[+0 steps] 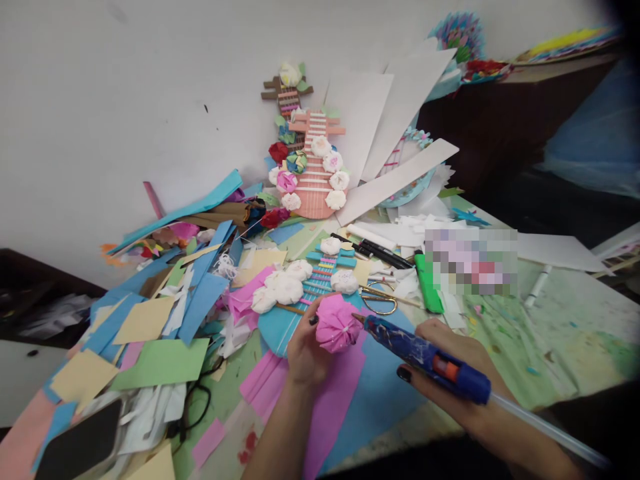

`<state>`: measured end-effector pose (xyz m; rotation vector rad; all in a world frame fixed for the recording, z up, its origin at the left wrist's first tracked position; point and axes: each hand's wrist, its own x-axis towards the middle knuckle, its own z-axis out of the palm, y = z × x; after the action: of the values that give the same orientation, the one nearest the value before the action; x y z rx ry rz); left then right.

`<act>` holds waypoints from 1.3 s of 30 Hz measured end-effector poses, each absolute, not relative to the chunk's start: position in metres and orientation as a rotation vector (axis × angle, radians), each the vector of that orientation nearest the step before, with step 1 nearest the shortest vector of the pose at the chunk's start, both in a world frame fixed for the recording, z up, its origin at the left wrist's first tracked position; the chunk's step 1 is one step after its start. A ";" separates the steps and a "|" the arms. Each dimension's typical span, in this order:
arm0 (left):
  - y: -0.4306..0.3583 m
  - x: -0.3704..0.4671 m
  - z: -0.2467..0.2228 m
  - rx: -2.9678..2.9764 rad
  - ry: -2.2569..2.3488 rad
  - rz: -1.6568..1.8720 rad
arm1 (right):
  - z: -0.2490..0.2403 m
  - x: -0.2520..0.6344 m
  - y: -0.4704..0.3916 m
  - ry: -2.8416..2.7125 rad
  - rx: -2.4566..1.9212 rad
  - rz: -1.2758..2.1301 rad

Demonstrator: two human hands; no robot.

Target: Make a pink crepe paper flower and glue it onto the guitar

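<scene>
My left hand (307, 353) is closed around a pink paper flower (339, 324), its gathered face turned up to the right. In my right hand (457, 360) lies a blue glue gun (425, 360) with a clear glue stick (547, 430) sticking out of its back. The nozzle tip points at the flower's right edge; whether it touches the petals I cannot tell. Just behind the flower rests a blue paper guitar (280, 330) with white paper flowers (283, 287) on it. Pink paper (340, 407) and a blue sheet (387, 393) spread beneath my hands.
Scissors (380, 303), black pens (383, 252) and a green tube (429, 283) lie beyond my right hand. Paper scraps (145, 320) pile up on the left, near a phone (80, 440). A pink paper guitar (315, 190) and white boards (367, 120) lean against the wall.
</scene>
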<state>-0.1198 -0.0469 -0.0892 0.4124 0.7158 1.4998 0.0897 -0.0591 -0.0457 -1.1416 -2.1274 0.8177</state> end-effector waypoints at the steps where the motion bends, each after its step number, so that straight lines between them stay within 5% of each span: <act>1: -0.047 -0.120 -0.089 0.415 0.711 1.491 | -0.046 0.090 -0.059 -2.132 -1.135 0.816; 39: -0.046 -0.118 -0.091 0.363 0.663 1.413 | -0.061 0.082 -0.049 -1.981 -0.940 1.024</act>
<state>-0.1181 -0.0457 -0.0912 0.3632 0.6630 1.4131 0.0821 -0.0492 -0.0614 -0.9396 -1.9811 1.0239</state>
